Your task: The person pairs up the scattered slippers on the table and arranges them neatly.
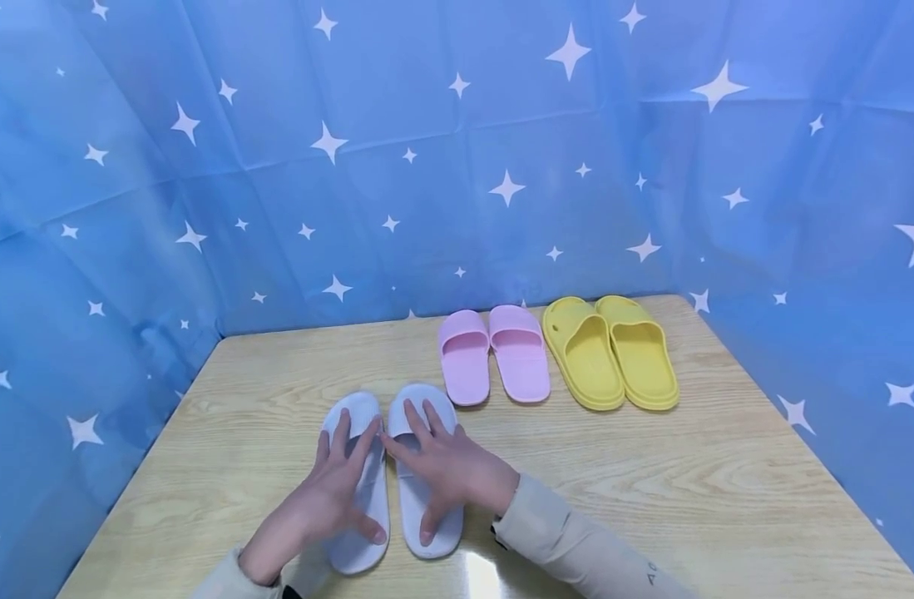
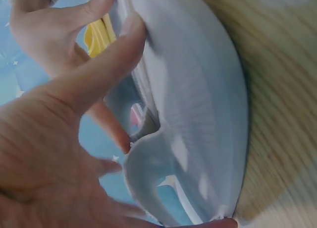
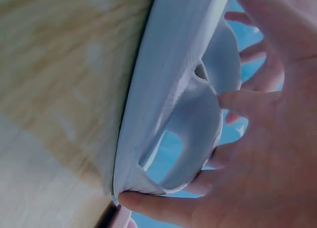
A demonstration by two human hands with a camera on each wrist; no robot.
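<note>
A pair of pale grey-white slide slippers lies side by side at the table's near middle, toes pointing away. Over the left slipper (image 1: 367, 499) my left hand (image 1: 325, 499) is spread. In the left wrist view its thumb (image 2: 106, 59) meets the slipper's inner edge, and one finger reaches the outer base of the strap (image 2: 143, 173). My right hand (image 1: 449, 466) spreads over the right slipper (image 1: 434, 528), its fingers about the strap (image 3: 198, 124) and its thumb over the heel part. One fingertip in the right wrist view touches the sole's outer side.
Behind and right of my hands stand pink slippers (image 1: 520, 366), with yellow slippers (image 1: 647, 366) beside them near the back edge. The wooden table (image 1: 651, 491) is enclosed at the back and sides by a blue star-patterned cloth (image 1: 427, 83).
</note>
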